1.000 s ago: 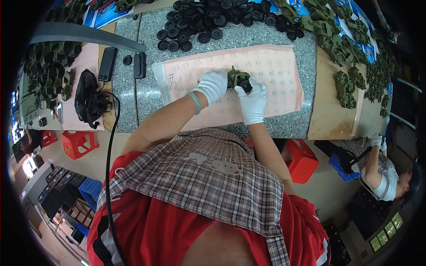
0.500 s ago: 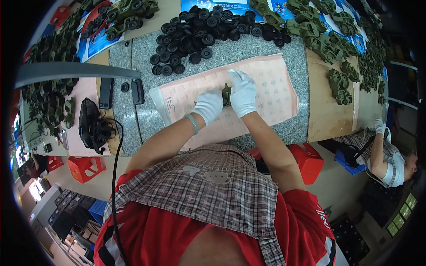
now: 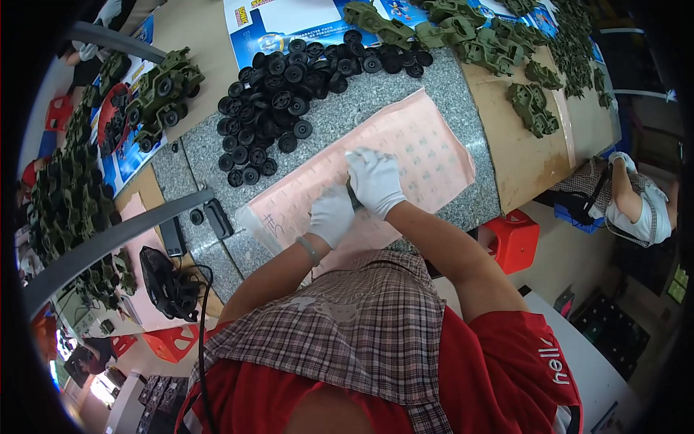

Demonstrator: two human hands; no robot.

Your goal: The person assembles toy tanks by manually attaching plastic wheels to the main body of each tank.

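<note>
Both my hands wear white gloves and meet over a pink patterned sheet on the grey speckled table. My left hand is closed on one side of a small dark green toy vehicle part. From the other side my right hand curls over the same part, fingers bent and pressed on it. Only a narrow green strip shows between the gloves; the rest is hidden. Beyond the sheet lies a heap of black toy wheels.
Green toy vehicle bodies pile up at the far right, with one cluster on cardboard. Wheeled green vehicles stand far left. A grey bar crosses the left side near a black pouch. Another person sits at right.
The view has turned, so table and heaps appear tilted. My hands have drawn closer together around the green part, which now shows less than before.
</note>
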